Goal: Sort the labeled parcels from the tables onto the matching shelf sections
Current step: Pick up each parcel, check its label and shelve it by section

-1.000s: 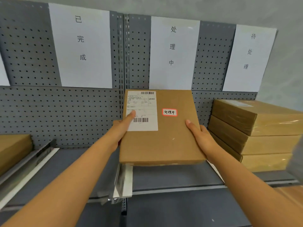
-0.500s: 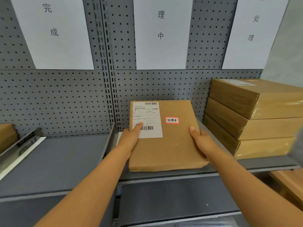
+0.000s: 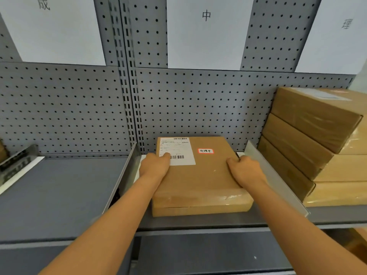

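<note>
- Grey shelf (image 3: pixel 59 195) edge lies nearest
- Left hand (image 3: pixel 154 166) and right hand (image 3: pixel 245 171) grip the parcel (image 3: pixel 198 179), fingers curled on its sides; it lies in the middle section
- Placing step; release seems next
- Stacked boxes (image 3: pixel 309 135), pegboard (image 3: pixel 198 102) behind

A flat brown cardboard parcel (image 3: pixel 200 175) lies on the grey shelf (image 3: pixel 59 195), between two metal dividers (image 3: pixel 123 175). It carries a white shipping label (image 3: pixel 178 149) and a red-bordered handwritten sticker (image 3: pixel 205 151).
</note>
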The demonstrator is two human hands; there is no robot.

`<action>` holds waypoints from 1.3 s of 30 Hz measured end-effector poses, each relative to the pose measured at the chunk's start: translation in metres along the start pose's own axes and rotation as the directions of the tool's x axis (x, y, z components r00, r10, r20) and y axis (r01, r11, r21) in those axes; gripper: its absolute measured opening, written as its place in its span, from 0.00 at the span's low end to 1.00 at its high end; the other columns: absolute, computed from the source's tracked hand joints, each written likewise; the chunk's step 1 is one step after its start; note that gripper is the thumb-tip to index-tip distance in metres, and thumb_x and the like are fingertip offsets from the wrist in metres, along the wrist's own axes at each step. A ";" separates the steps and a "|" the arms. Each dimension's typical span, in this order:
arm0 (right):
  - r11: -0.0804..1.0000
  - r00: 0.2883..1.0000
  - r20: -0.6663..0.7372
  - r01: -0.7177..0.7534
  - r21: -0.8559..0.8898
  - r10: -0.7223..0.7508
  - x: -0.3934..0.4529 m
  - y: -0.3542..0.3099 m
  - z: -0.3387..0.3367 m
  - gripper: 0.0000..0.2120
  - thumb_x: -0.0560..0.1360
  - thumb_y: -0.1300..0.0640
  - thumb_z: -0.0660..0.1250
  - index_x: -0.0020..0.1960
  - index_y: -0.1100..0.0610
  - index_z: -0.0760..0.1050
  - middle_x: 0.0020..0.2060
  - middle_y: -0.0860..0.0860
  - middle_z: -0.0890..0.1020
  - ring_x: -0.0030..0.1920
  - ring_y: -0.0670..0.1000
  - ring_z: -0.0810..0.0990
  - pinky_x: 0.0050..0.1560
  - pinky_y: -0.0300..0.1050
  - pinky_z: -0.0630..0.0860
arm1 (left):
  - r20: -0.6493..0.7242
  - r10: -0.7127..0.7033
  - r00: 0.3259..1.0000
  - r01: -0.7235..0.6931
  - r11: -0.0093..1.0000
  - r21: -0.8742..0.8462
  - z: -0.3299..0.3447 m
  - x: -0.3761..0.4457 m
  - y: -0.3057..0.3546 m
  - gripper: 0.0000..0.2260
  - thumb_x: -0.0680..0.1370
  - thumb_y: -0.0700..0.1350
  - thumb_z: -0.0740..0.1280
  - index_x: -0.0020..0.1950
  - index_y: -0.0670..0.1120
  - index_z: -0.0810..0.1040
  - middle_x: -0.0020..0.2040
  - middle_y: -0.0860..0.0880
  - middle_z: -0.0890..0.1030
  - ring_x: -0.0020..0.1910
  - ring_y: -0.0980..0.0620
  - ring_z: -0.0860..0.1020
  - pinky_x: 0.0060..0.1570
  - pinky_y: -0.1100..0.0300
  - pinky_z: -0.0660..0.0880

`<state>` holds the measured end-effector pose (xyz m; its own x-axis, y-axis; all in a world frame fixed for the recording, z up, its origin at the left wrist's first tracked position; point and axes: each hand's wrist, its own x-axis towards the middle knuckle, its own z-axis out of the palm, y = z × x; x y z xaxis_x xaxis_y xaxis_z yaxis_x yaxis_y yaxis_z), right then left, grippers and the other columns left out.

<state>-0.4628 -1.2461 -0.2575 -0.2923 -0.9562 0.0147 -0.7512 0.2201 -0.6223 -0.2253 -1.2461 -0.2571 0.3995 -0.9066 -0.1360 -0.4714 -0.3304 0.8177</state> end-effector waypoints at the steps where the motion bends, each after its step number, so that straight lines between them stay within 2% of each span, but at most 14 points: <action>1: 1.000 1.000 0.003 0.005 -0.004 -0.005 0.001 0.000 0.000 0.15 0.79 0.48 0.57 0.38 0.56 0.69 0.36 0.52 0.75 0.35 0.51 0.73 0.32 0.44 0.65 | 0.004 -0.005 1.000 0.005 1.000 -0.003 0.001 0.002 0.000 0.22 0.81 0.53 0.61 0.68 0.40 0.70 0.62 0.41 0.77 0.51 0.44 0.75 0.46 0.57 0.71; 4: 1.000 1.000 0.016 0.013 -0.007 -0.013 0.004 0.002 0.001 0.14 0.79 0.49 0.57 0.39 0.56 0.69 0.36 0.53 0.75 0.36 0.52 0.73 0.32 0.44 0.65 | 0.014 -0.021 1.000 0.021 0.999 -0.024 0.002 0.004 0.001 0.23 0.81 0.54 0.61 0.70 0.41 0.68 0.62 0.42 0.77 0.55 0.43 0.77 0.47 0.57 0.72; 6: 1.000 1.000 0.015 0.009 -0.004 -0.009 0.006 0.003 0.001 0.14 0.79 0.49 0.56 0.40 0.56 0.69 0.37 0.52 0.75 0.37 0.52 0.74 0.35 0.45 0.67 | 0.024 -0.031 0.999 0.032 0.999 -0.042 0.003 0.005 0.003 0.23 0.80 0.53 0.62 0.70 0.41 0.67 0.60 0.43 0.77 0.53 0.44 0.76 0.47 0.56 0.72; 11: 1.000 1.000 -0.004 -0.006 -0.018 0.006 0.008 0.005 0.001 0.16 0.79 0.47 0.55 0.53 0.60 0.72 0.47 0.56 0.78 0.46 0.57 0.77 0.42 0.48 0.71 | 0.044 -0.036 0.998 0.041 0.994 -0.098 0.006 0.006 0.008 0.23 0.80 0.51 0.63 0.70 0.40 0.68 0.53 0.45 0.73 0.47 0.47 0.73 0.33 0.59 0.66; 14: 1.000 0.999 -0.042 0.009 -0.009 -0.009 0.006 0.005 0.001 0.17 0.79 0.48 0.56 0.58 0.60 0.70 0.51 0.56 0.78 0.47 0.58 0.78 0.40 0.47 0.70 | 0.041 -0.037 0.999 0.041 0.992 -0.123 0.004 0.004 0.010 0.22 0.80 0.51 0.64 0.69 0.39 0.69 0.56 0.44 0.75 0.48 0.46 0.74 0.35 0.58 0.68; 16: 0.999 0.996 -0.082 0.033 -0.004 -0.033 0.001 0.003 -0.001 0.16 0.79 0.49 0.58 0.60 0.59 0.69 0.53 0.57 0.77 0.48 0.58 0.78 0.41 0.47 0.70 | 0.030 -0.030 0.999 0.035 0.986 -0.164 0.002 0.002 0.009 0.19 0.79 0.50 0.65 0.65 0.39 0.72 0.57 0.42 0.78 0.48 0.46 0.76 0.38 0.58 0.70; 19: 0.995 0.984 -0.153 0.097 0.015 -0.094 -0.008 -0.001 -0.003 0.17 0.79 0.51 0.59 0.64 0.59 0.69 0.59 0.56 0.75 0.53 0.59 0.76 0.46 0.49 0.72 | -0.021 -0.001 1.000 -0.005 0.966 -0.258 0.000 -0.002 0.008 0.07 0.80 0.45 0.64 0.45 0.42 0.76 0.45 0.42 0.80 0.43 0.46 0.77 0.42 0.58 0.72; 21: 0.981 0.958 -0.218 0.192 0.000 -0.187 -0.015 -0.003 -0.005 0.15 0.79 0.54 0.59 0.63 0.59 0.70 0.60 0.56 0.74 0.56 0.58 0.75 0.51 0.51 0.73 | -0.098 0.035 0.995 -0.062 0.956 -0.285 -0.003 -0.009 0.012 0.06 0.80 0.42 0.63 0.45 0.44 0.75 0.42 0.46 0.77 0.46 0.47 0.74 0.46 0.57 0.69; 22: 0.969 0.940 -0.238 0.241 -0.047 -0.245 -0.018 -0.004 -0.007 0.15 0.79 0.55 0.59 0.63 0.59 0.71 0.59 0.56 0.75 0.57 0.58 0.74 0.54 0.51 0.72 | -0.135 0.076 0.988 -0.109 0.960 -0.258 -0.005 -0.015 0.015 0.04 0.81 0.41 0.63 0.51 0.44 0.76 0.45 0.48 0.76 0.48 0.49 0.73 0.47 0.57 0.67; 25: 0.909 0.884 -0.242 0.348 -0.228 -0.399 -0.028 -0.009 -0.012 0.16 0.79 0.55 0.59 0.65 0.59 0.71 0.59 0.56 0.76 0.60 0.58 0.72 0.59 0.50 0.69 | -0.163 0.267 0.950 -0.285 0.953 -0.100 -0.014 -0.030 0.023 0.12 0.81 0.40 0.63 0.64 0.41 0.74 0.57 0.47 0.77 0.51 0.54 0.70 0.47 0.60 0.66; 29: 0.884 0.870 -0.175 0.435 -0.169 -0.461 -0.054 -0.029 -0.015 0.17 0.78 0.57 0.60 0.66 0.59 0.70 0.61 0.56 0.75 0.62 0.58 0.70 0.59 0.49 0.67 | -0.053 0.400 0.915 -0.395 0.915 0.082 -0.045 -0.048 0.023 0.15 0.81 0.42 0.64 0.67 0.43 0.73 0.65 0.46 0.76 0.56 0.52 0.73 0.51 0.62 0.66; 32: 0.856 0.849 -0.119 0.502 -0.123 -0.515 -0.081 -0.053 -0.011 0.18 0.79 0.57 0.60 0.68 0.58 0.70 0.63 0.55 0.74 0.64 0.56 0.70 0.61 0.49 0.68 | -0.007 0.507 0.862 -0.484 0.828 0.283 -0.084 -0.063 0.013 0.17 0.81 0.45 0.64 0.70 0.45 0.72 0.68 0.45 0.75 0.65 0.47 0.74 0.56 0.59 0.68; 35: 0.813 0.812 -0.068 0.572 -0.104 -0.580 -0.107 -0.083 -0.001 0.18 0.79 0.55 0.61 0.69 0.56 0.69 0.63 0.54 0.75 0.64 0.56 0.70 0.63 0.50 0.69 | 0.000 0.550 0.835 -0.494 0.751 0.438 -0.131 -0.077 -0.003 0.19 0.82 0.46 0.62 0.72 0.46 0.69 0.69 0.45 0.73 0.65 0.45 0.74 0.61 0.52 0.71; 39: 0.745 0.747 -0.002 0.663 -0.077 -0.665 -0.138 -0.134 0.016 0.19 0.80 0.55 0.61 0.70 0.56 0.67 0.64 0.56 0.74 0.65 0.57 0.69 0.63 0.51 0.69 | -0.082 0.519 0.851 -0.401 0.743 0.536 -0.199 -0.087 -0.034 0.20 0.82 0.48 0.62 0.73 0.46 0.68 0.71 0.45 0.72 0.66 0.45 0.74 0.64 0.48 0.72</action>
<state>-0.3119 -1.1470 -0.1887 0.2797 -0.8602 0.4263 -0.7991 -0.4548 -0.3932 -0.0876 -1.1034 -0.1616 0.1602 -0.9212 0.3545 -0.9317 -0.0225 0.3625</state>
